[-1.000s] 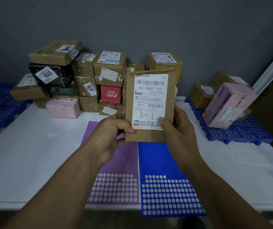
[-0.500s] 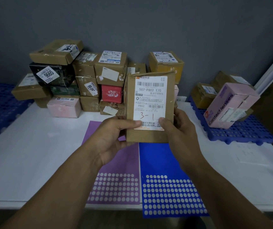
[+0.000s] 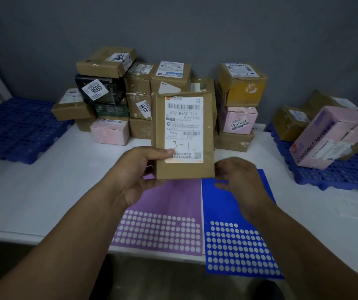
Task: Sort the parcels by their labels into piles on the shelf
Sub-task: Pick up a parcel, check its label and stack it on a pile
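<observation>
Parcel (image 3: 183, 137): held upright over the white table (image 3: 43, 191), label (image 3: 183, 126) turned toward the eyes, likely for reading the handwritten 3-1 before choosing a pile. Pinched at the lower left by the left hand (image 3: 136, 169), thumb on the label's face, other fingers behind. Right hand (image 3: 238, 178) just beside the lower right corner, blurred, fingers loosely curved, gripping nothing (one hand seemingly enough for so flat a packet). Beyond, unsorted boxes (image 3: 139, 94) against the wall; blue pallet (image 3: 325, 178) at right, presumably for a pile.

We see a brown parcel (image 3: 184, 169) with a white label (image 3: 183, 126). Near us lie a purple sheet (image 3: 162, 202) and a blue sheet (image 3: 238, 245), both white-dotted; far right, a pink box (image 3: 334, 137).
</observation>
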